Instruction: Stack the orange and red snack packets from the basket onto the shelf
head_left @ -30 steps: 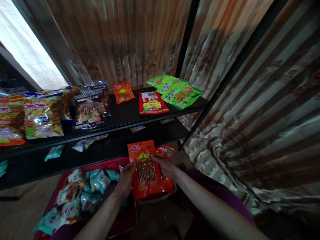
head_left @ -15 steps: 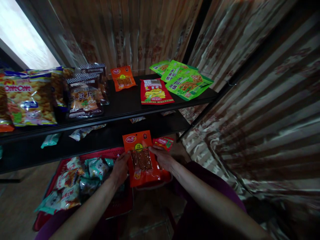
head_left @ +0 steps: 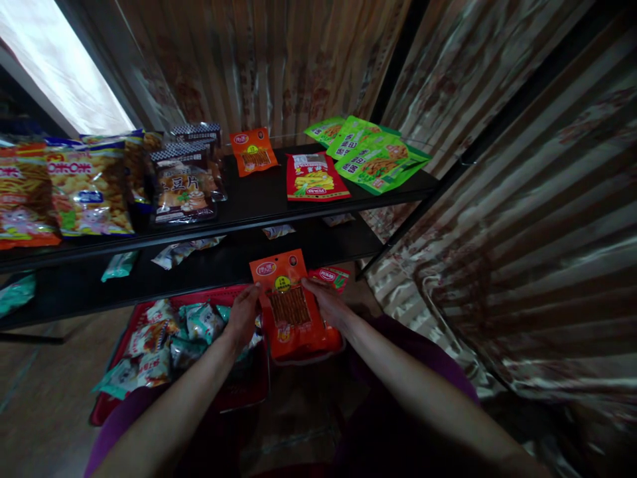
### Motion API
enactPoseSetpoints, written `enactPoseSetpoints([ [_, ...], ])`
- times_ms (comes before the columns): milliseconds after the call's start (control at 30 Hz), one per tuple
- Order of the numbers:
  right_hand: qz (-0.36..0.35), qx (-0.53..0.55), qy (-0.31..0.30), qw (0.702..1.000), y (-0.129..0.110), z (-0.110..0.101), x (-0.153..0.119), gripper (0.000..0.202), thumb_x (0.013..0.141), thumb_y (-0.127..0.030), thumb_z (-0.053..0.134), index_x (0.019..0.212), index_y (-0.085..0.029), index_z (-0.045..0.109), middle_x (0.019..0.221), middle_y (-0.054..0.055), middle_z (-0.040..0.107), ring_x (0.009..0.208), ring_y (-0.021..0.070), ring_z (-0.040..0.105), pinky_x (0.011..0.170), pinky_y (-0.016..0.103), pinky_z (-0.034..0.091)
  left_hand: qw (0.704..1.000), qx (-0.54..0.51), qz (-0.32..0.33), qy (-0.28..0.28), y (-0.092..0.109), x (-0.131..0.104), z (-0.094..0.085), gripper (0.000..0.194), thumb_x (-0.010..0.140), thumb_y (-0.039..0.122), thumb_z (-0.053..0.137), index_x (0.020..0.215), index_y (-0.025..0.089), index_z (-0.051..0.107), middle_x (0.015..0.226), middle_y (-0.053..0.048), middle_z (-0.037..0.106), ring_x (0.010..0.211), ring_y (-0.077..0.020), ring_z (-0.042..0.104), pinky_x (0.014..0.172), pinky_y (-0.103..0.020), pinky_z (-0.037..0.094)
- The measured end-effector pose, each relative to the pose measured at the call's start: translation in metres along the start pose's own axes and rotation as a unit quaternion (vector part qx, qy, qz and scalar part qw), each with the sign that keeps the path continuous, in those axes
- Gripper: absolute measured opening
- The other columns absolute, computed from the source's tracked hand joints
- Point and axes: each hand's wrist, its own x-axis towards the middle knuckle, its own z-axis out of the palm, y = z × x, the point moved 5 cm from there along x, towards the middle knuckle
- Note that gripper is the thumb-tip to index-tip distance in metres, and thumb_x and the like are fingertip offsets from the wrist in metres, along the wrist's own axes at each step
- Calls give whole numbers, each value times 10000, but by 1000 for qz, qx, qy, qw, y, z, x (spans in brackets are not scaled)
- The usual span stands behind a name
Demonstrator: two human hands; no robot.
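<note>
An orange snack packet [head_left: 290, 307] with a clear window is upright between my hands, below the shelf's front edge. My left hand [head_left: 245, 311] grips its left edge, and my right hand [head_left: 324, 302] holds the right side, thumb on the front. Behind my right hand a red and green packet [head_left: 334, 277] partly shows. To the left, a red basket [head_left: 107, 392] holds several small white and teal packets. A smaller orange packet [head_left: 253, 151] and a red packet [head_left: 316, 177] lie on the upper shelf.
On the upper black shelf [head_left: 249, 206], green packets [head_left: 375, 159] lie at the right, dark-topped packets [head_left: 183, 186] and large snack bags [head_left: 89, 189] stand left. The lower shelf [head_left: 239, 257] carries several small packets. A pleated curtain [head_left: 522, 252] hangs behind and to the right.
The view has shifted slightly, so the shelves and basket sit further right. Both hands keep hold of the orange packet, which appears a little higher and slightly more tilted.
</note>
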Motion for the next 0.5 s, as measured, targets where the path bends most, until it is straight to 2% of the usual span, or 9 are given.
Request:
enactPoseSetpoints([
  [100,-4,-10,-26,1000,2,4,-2,287,587,-394,801,739,-189,668,665,-7,714,623,170,662,644,300,505,1000,-14,9,14,9,-1,-1,370,617,462,714,807,150,656,767,-51,715,653,-169,643,610,-269,473],
  [233,-24,-12,-47,999,2,6,-5,307,602,-432,788,777,-200,689,747,5,735,707,181,676,695,304,504,999,15,17,32,13,-3,-3,384,584,490,721,751,151,653,726,-50,703,628,-167,627,595,-269,467],
  [400,-55,-20,-25,998,-1,1,-3,362,618,-498,756,839,-216,704,837,9,744,793,193,675,766,327,498,999,28,14,39,4,0,-5,367,574,480,715,723,154,635,674,-29,679,600,-155,604,591,-266,459],
  [500,-64,-28,8,997,-3,-4,1,349,590,-489,773,800,-220,702,794,2,741,759,190,670,736,321,501,996,74,20,52,3,1,-5,306,629,459,668,693,162,627,665,-40,681,613,-172,611,591,-276,458],
])
